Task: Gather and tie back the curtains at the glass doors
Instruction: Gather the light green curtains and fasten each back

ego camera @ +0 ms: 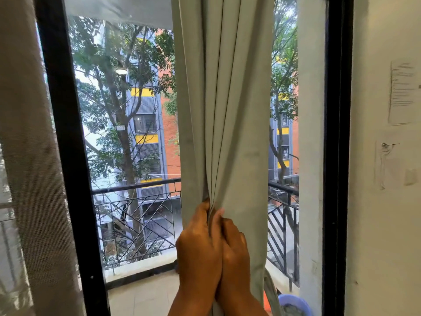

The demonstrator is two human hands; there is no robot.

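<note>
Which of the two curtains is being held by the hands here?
The pale grey-green curtain at the centre, pinched into folds by the left hand and right hand. The brown sheer curtain at the far left hangs untouched.

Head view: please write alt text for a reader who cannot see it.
Both hands, left hand and right hand, grip a bunched grey-green curtain in front of a black-framed glass door. Beyond are a balcony railing, trees and a brick building.
</note>
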